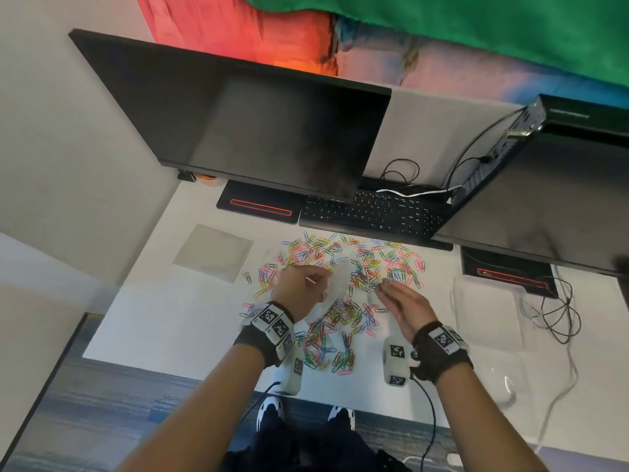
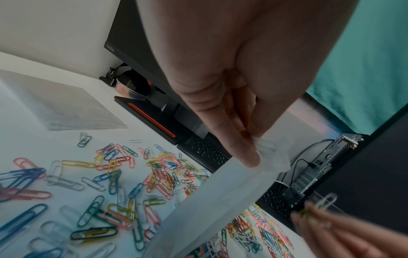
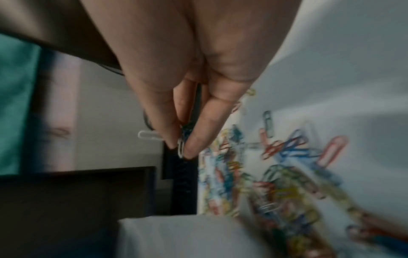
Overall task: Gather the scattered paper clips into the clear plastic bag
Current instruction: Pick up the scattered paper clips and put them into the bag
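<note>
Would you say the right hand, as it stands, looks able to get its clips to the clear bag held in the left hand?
Probably yes. The right hand pinches a few paper clips just beside the clear plastic bag that the left hand holds up, with nothing between them. Whether the bag's mouth is open is unclear.

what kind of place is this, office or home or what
Most likely an office workstation: a white desk carries two dark monitors, a black keyboard and a small desktop computer with cables, and blue-grey carpet lies below.
</note>
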Motion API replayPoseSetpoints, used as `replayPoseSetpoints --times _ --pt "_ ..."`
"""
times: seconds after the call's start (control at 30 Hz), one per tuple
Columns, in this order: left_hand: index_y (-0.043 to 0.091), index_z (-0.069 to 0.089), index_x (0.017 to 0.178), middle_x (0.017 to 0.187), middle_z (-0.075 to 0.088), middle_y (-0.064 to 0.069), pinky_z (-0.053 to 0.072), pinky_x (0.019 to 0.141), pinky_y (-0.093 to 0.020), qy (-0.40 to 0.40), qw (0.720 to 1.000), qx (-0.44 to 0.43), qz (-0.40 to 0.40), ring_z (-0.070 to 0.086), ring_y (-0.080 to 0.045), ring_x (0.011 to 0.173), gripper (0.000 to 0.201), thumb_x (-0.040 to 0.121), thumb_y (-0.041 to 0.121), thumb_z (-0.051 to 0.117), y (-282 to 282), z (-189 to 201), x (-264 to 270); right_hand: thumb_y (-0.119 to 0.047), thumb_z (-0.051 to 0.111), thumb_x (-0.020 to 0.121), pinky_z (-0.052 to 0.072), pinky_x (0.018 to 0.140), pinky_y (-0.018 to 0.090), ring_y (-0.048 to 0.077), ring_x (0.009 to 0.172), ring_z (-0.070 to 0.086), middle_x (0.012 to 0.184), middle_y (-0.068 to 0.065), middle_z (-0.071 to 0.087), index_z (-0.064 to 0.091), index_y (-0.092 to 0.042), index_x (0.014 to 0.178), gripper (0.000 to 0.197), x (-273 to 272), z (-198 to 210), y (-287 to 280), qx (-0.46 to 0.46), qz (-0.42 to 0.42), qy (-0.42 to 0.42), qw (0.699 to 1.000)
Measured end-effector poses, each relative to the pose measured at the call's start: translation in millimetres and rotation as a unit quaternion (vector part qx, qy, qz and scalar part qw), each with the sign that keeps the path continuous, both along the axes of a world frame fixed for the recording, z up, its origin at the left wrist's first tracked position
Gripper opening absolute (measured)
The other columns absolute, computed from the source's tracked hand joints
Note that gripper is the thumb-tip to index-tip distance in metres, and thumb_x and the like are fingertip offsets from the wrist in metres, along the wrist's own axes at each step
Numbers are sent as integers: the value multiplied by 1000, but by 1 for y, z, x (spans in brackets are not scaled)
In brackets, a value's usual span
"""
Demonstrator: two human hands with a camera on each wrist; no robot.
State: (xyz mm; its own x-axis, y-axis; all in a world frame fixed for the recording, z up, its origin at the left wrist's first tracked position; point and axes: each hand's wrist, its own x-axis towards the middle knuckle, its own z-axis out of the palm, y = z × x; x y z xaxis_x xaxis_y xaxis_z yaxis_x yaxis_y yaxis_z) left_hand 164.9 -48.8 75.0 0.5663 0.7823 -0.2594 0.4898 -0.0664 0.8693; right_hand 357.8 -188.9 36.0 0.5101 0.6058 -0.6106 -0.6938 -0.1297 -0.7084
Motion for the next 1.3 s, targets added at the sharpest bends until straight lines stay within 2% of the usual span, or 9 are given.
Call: replayPoseSetpoints --times 0.13,0.33,0.5,0.67,0.73,0.83,0.9,1.07,1.3 --pt "15 77 98 73 75 -4 63 75 -35 7 1000 0 -15 73 -16 62 19 91 6 61 -6 3 8 2 62 86 56 89 29 26 101 68 107 19 71 64 7 110 24 -10 36 14 64 74 -23 995" --pt "15 76 99 70 75 -2 63 74 -37 6 999 0 -40 72 -16 61 17 91 9 63 -15 2 15 -5 72 83 60 79 41 28 78 74 86 16 75 75 -3 92 10 -34 39 34 -90 167 -279 941" --pt "20 77 95 67 74 -1 63 73 -37 16 999 3 -44 72 -15 60 16 90 12 64 -17 0 17 -7 67 82 55 80 26 16 81 67 91 5 75 77 -9 94 16 -48 37 40 -181 251 -499 809" --pt "14 78 94 68 73 0 63 70 -34 17 999 2 -39 72 -16 60 16 90 8 64 -17 3 14 -7 59 88 51 84 22 16 91 67 102 2 73 76 -11 101 22 -52 48 35 -157 407 -529 728" --pt "11 77 98 69 73 -1 62 69 -28 17 999 0 -36 73 -18 63 16 90 7 64 -15 6 10 -5 59 90 52 78 19 11 87 67 100 -4 71 76 -13 100 22 -49 50 33 -127 392 -505 759" --pt "12 78 98 70 75 -4 63 72 -32 10 1000 1 -16 73 -17 61 20 90 5 61 -7 4 3 3 60 89 59 62 24 18 75 70 87 3 74 76 -14 85 24 -35 46 26 -107 217 -408 880" --pt "14 78 97 71 75 -4 63 72 -36 9 1000 8 -7 73 -17 60 21 89 5 61 0 4 -4 -1 67 86 61 64 30 23 80 70 95 7 72 74 -14 92 16 -18 28 15 -161 185 -365 898" --pt "13 77 95 73 75 -8 63 69 -38 1 1000 13 18 72 -18 59 19 89 5 61 11 9 -19 -38 88 61 43 103 34 30 120 51 134 13 42 43 -19 141 93 -7 -33 -13 -349 412 -418 730" --pt "13 77 94 79 73 -8 63 65 -41 3 1000 -9 26 69 -17 56 21 90 3 59 10 11 -25 -51 85 59 44 102 34 27 116 47 128 9 35 43 -21 141 97 -38 -50 11 -287 422 -495 703"
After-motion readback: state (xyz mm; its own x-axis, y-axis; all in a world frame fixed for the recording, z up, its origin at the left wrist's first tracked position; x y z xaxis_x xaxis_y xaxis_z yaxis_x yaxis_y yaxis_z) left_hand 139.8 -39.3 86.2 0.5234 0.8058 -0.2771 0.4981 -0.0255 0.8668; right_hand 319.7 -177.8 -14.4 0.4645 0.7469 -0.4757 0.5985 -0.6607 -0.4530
